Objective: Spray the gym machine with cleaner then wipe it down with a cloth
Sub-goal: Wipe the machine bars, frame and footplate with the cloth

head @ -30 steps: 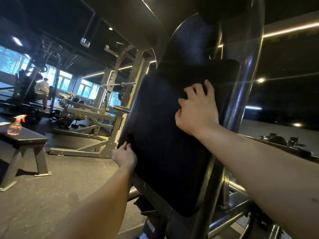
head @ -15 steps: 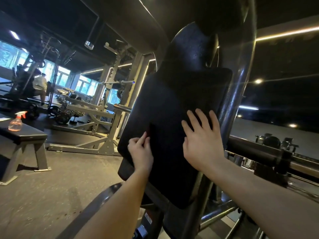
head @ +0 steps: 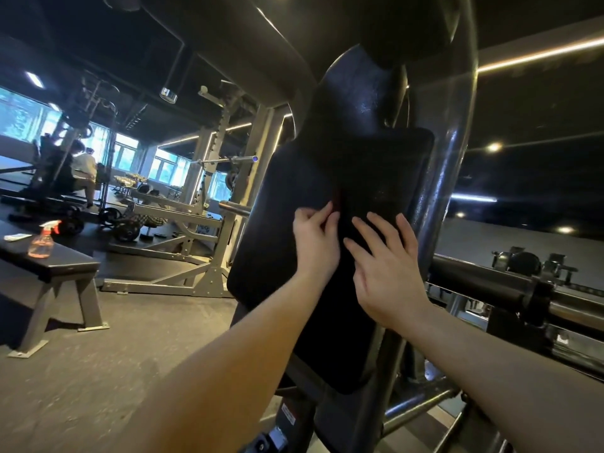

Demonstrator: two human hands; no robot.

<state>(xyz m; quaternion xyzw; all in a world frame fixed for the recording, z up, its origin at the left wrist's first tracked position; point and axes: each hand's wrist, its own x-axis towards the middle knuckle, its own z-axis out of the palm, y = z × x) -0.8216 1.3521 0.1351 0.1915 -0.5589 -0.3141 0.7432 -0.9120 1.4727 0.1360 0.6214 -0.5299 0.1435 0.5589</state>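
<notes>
Wiping stage, by look: spray bottle (head: 41, 238) sits on bench (head: 65, 266), well left of back pad (head: 281, 230). Left hand (head: 315, 238) pinches dark cloth (head: 337, 197) at pad centre; right hand (head: 385, 266) flat, fingers spread, just right of it. Best: hold cloth taut, press evenly, overlap strokes downward.

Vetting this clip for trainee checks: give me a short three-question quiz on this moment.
1. True or false: the bottle stands on the bench.
2. Which hand lies flat, fingers spread, on the pad? A) left hand B) right hand
3. Fill in: the left hand pinches the edge of a dark ____ against the pad.

Key: 1 true. 2 B. 3 cloth.
</notes>
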